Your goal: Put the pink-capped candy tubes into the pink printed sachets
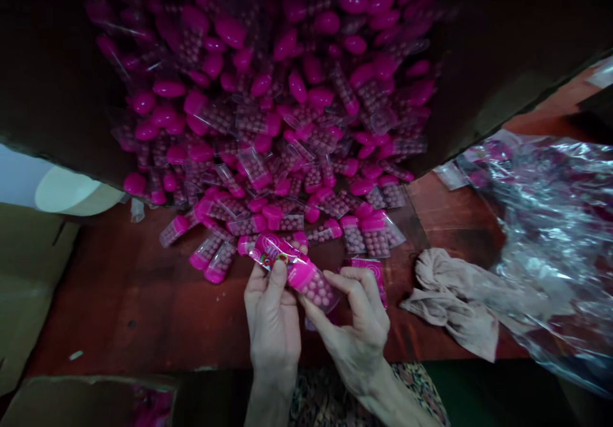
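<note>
Between my two hands is a clear candy container (318,288) with a pink cap and pink balls inside, tilted down to the right. My left hand (275,318) pinches a shiny pink printed wrapper (272,251) at the container's capped end, thumb on top. My right hand (357,318) has its thumb and fingers around the container's clear end. Just beyond my hands, a large heap of similar pink-capped containers (258,168) spills onto the red-brown table (158,312). Another pink printed piece (371,270) lies partly behind my right hand.
A dark box (479,50) surrounds the heap. Right of my hands lie a crumpled beige cloth (454,299) and clear plastic with pink items (565,223). A white round container (71,192) stands left; an open box (90,401) is at the lower left.
</note>
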`<state>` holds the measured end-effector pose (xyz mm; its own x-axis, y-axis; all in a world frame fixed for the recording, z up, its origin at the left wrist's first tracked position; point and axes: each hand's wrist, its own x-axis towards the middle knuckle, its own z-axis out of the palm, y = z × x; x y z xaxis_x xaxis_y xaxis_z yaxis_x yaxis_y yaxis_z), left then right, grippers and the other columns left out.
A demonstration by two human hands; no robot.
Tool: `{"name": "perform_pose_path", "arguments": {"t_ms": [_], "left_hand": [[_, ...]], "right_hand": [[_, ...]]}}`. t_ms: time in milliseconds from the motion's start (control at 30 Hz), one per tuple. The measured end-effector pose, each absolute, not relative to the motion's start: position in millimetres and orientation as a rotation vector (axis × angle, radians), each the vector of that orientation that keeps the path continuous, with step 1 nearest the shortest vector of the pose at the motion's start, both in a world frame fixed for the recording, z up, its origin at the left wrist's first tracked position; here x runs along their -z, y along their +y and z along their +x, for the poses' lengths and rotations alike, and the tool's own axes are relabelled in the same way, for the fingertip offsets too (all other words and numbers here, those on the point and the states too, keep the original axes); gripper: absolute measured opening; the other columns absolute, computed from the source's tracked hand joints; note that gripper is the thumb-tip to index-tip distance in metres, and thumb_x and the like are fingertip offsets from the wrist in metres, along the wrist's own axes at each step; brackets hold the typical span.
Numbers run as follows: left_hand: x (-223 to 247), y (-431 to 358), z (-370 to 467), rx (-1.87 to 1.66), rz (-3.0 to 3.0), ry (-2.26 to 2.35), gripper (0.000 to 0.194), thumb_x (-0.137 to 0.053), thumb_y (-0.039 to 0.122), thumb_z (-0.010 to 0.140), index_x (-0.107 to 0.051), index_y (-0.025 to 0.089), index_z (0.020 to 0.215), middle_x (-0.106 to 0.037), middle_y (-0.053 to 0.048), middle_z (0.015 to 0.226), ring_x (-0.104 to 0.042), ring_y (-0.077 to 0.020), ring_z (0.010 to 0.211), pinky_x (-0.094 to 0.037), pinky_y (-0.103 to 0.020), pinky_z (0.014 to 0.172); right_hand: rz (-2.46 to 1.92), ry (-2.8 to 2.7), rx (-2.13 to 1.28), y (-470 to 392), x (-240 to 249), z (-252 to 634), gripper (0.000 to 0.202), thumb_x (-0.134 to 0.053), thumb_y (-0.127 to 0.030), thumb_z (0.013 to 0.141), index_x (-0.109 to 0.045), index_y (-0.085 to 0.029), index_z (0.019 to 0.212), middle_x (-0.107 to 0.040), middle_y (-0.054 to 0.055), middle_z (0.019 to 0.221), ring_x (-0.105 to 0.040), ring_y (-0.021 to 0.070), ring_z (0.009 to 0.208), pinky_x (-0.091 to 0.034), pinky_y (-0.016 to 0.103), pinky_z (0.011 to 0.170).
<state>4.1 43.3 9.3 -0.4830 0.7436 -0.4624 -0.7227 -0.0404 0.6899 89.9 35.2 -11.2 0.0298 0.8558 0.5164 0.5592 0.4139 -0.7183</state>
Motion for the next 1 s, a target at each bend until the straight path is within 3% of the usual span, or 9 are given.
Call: {"name": "perform_pose_path", "arguments": {"t_ms": [233, 433, 633, 1000], "left_hand": [[-7.6, 41.6, 10.5, -1.835, 0.128, 1.182, 0.014, -0.070, 0.020, 0.072, -0.068, 0.021, 0.086, -0.071, 0.000, 0.077, -0.064, -0.0097, 0.069, -0.051, -0.021, 0.070], [-2.2, 38.7, 7.2, -1.678, 0.079, 1.107, 0.021, -0.067, 0.036, 0.073, -0.070, 0.015, 0.075, -0.073, -0.008, 0.077, -0.068, -0.0184, 0.074, -0.052, -0.032, 0.077], [-4.5, 39.4, 7.7, -1.539, 0.027, 1.135, 0.020, -0.071, 0.032, 0.070, -0.071, 0.013, 0.074, -0.074, -0.010, 0.076, -0.069, -0.0225, 0.079, -0.049, -0.038, 0.084], [0.5, 34.5, 8.6, -1.549, 0.213, 1.053, 0.032, -0.073, 0.042, 0.065, -0.073, 0.014, 0.080, -0.074, -0.014, 0.085, -0.067, -0.0280, 0.089, -0.049, -0.041, 0.085]], "right_hand": [[-1.329, -1.597, -0.470, 34.8, 15.7, 88.3, 0.025, -0.069, -0.021, 0.074, -0.054, -0.018, 0.093, -0.049, 0.004, 0.087, -0.054, 0.0177, 0.079, -0.051, 0.031, 0.064], [-1.329, -1.583, -0.466, 36.5, 16.3, 89.6, 0.024, -0.069, -0.019, 0.073, -0.055, -0.019, 0.093, -0.049, 0.002, 0.086, -0.054, 0.0168, 0.077, -0.050, 0.031, 0.064], [-1.299, -1.567, -0.489, 35.6, 18.2, 88.2, 0.026, -0.069, -0.016, 0.072, -0.055, -0.019, 0.093, -0.050, 0.003, 0.086, -0.054, 0.0171, 0.079, -0.050, 0.031, 0.066], [-1.298, -1.388, -0.664, 33.7, 21.4, 82.8, 0.028, -0.075, -0.022, 0.067, -0.056, -0.019, 0.088, -0.052, 0.001, 0.084, -0.055, 0.0166, 0.077, -0.050, 0.030, 0.062]]}}
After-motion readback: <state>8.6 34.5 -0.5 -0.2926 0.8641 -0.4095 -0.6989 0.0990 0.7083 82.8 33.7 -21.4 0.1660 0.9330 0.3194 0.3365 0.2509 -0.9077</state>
